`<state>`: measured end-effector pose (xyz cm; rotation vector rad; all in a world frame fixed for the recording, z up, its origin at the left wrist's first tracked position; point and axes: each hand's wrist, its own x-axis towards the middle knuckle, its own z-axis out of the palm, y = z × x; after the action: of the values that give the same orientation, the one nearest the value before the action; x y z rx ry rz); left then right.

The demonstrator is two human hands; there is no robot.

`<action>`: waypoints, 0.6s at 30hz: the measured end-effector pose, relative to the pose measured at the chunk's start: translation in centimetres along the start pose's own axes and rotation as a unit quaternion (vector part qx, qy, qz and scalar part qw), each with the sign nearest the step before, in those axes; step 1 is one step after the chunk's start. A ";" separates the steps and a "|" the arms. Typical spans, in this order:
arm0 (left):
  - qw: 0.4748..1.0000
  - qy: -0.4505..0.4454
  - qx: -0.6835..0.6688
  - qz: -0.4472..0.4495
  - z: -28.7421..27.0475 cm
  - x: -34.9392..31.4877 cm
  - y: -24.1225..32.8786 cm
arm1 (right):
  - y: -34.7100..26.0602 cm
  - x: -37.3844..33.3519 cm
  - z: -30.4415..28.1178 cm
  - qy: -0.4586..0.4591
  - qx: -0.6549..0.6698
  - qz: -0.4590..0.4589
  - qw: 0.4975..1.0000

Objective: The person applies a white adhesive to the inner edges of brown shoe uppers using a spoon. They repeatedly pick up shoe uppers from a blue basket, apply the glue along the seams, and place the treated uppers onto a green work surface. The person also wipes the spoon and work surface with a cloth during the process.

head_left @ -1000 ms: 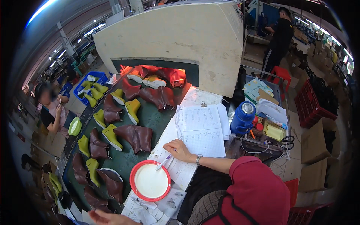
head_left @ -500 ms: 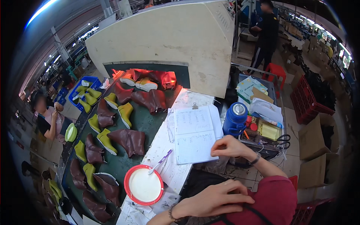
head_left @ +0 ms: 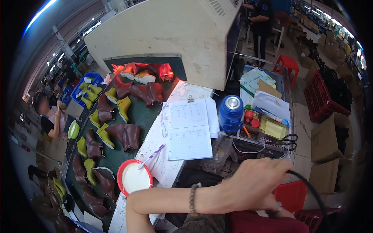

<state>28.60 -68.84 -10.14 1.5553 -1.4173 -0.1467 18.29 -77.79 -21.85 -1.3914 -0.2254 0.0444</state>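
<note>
My left hand (head_left: pixel 248 184) reaches across my body to the lower right, fingers curled closed around a black cord (head_left: pixel 314 190). The cord bends down from it towards the lower edge. Below it my right wrist (head_left: pixel 278 209) shows in part; the right fingers are hidden behind the left hand. Left of my hands, a red-rimmed bowl (head_left: pixel 121 176) of white paste sits at the edge of the white worktop, partly behind my left forearm. A purple-and-white brush (head_left: pixel 153 154) leans on its rim. An open notebook (head_left: pixel 190 141) lies beyond, with handwriting on its pages.
Brown boots (head_left: pixel 125 136) and yellow-green ones (head_left: pixel 104 136) lie on the dark conveyor (head_left: pixel 134 112), leading into a glowing cream machine (head_left: pixel 155 42). A blue flask (head_left: pixel 230 116), boxes and black scissors (head_left: pixel 290 142) stand right. A red stool (head_left: pixel 287 68) and two people are farther off.
My left hand has risen from my lap and swung right, now closed on the black cord. My right hand has left the notebook's edge and dropped behind the left. The view has shifted slightly.
</note>
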 end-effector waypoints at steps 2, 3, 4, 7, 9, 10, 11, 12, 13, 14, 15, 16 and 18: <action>0.996 -0.077 -0.050 -0.005 4.0 2.6 0.9 | 2.6 1.4 0.9 0.131 -0.154 -0.013 0.979; 0.993 -0.103 -0.053 -0.014 5.8 3.4 1.4 | 2.9 3.2 0.7 0.093 -0.373 -0.078 0.920; 0.985 -0.113 -0.124 -0.026 7.7 4.1 2.3 | 3.1 4.9 1.5 0.108 -0.330 -0.083 0.934; 0.933 -0.211 -0.290 -0.022 11.9 5.6 5.7 | 3.9 9.7 3.4 0.100 -0.258 -0.137 0.951; 0.910 -0.345 -0.229 -0.003 10.7 6.8 7.6 | 3.5 12.4 6.6 0.012 -0.209 -0.203 0.956; 0.866 -0.438 -0.241 0.023 10.7 7.9 7.0 | 4.5 13.8 5.4 0.032 -0.208 -0.211 0.955; 0.883 -0.405 -0.233 0.039 10.2 7.9 7.2 | 4.6 14.9 5.6 0.032 -0.207 -0.239 0.948; 0.900 -0.364 -0.232 0.055 9.2 7.5 6.3 | 5.3 15.9 5.7 0.026 -0.223 -0.253 0.941; 0.918 -0.320 -0.225 0.064 8.3 7.1 5.6 | 5.8 16.6 5.8 0.016 -0.234 -0.272 0.933; 0.935 -0.294 -0.188 0.058 7.6 6.8 4.9 | 6.2 17.3 6.0 0.001 -0.240 -0.293 0.925; 0.949 -0.271 -0.151 0.060 6.9 6.7 5.0 | 6.1 17.4 5.9 -0.022 -0.242 -0.279 0.929; 0.954 -0.278 -0.115 0.020 5.7 6.4 4.5 | 7.1 17.6 6.2 -0.039 -0.244 -0.284 0.926; 0.960 -0.273 -0.058 -0.036 3.6 5.7 4.5 | 8.2 17.3 6.5 -0.068 -0.258 -0.288 0.920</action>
<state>24.85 -74.71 -5.96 1.5325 -1.7331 -0.7371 34.88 -67.20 -26.57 -1.7945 -0.8011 -0.4377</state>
